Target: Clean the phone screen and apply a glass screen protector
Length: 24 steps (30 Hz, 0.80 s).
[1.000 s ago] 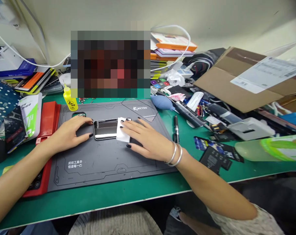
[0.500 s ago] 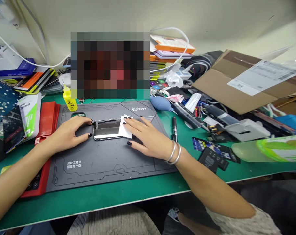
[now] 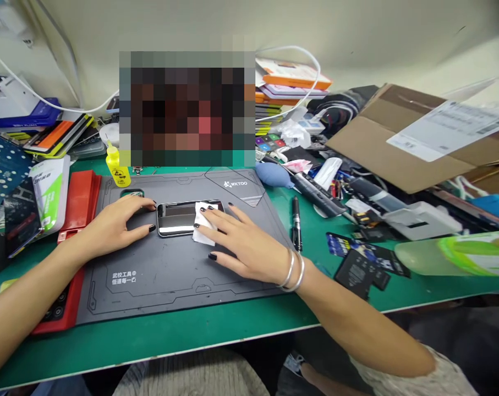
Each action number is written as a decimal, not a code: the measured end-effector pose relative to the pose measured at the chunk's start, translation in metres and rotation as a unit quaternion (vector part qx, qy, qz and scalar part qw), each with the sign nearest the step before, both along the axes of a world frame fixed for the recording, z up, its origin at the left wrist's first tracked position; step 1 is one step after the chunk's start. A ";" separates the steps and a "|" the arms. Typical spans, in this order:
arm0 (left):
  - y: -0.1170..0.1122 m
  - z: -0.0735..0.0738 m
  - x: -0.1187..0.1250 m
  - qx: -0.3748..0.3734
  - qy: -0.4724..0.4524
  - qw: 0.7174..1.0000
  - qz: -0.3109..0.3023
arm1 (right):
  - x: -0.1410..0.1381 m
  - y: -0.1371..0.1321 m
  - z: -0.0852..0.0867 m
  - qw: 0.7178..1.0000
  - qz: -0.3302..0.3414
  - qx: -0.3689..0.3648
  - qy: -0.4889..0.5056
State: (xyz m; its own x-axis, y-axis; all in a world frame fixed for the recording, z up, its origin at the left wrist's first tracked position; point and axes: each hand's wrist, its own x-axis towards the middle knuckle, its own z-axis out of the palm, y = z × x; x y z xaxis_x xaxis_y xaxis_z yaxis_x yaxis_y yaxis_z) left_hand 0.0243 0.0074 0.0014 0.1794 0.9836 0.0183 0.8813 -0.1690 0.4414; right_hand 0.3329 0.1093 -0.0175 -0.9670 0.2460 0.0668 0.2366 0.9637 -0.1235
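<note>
A smartphone [image 3: 175, 221] with a dark, glossy screen lies flat on the grey work mat [image 3: 162, 291]. At its left end is my left hand [image 3: 119, 223], thumb and fingers apart on either side of the corner; whether the tips touch the phone I cannot tell. My right hand [image 3: 249, 245] presses a folded white wipe [image 3: 203, 234] onto the right part of the screen with its outstretched fingertips. The thumb is spread toward the mat. Part of the phone's right end is hidden behind the wipe and fingers.
Left of the mat are a red clamp-like fixture [image 3: 79, 201] and a yellow bottle [image 3: 118, 171]. A black pen [image 3: 296, 223], a blue-grey air blower [image 3: 274, 175] and black batteries [image 3: 354, 271] lie to the right. Behind them, a cardboard box [image 3: 368, 132] rests on clutter.
My right hand and the wipe have slid a little left and toward me across the screen, uncovering the phone's upper right corner. The left hand has stayed in place.
</note>
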 end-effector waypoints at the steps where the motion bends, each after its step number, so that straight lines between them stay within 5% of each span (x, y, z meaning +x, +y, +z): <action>1: 0.000 0.001 0.001 -0.001 0.000 1.000 -0.001 | 0.000 0.000 -0.001 1.000 0.004 -0.003 0.001; 7: -0.001 0.002 0.001 0.001 0.003 1.000 -0.001 | 0.004 0.008 -0.008 0.999 -0.045 -0.016 0.014; 24: -0.002 0.001 -0.001 -0.006 0.002 1.000 0.006 | 0.003 0.002 -0.007 0.999 -0.023 -0.022 0.013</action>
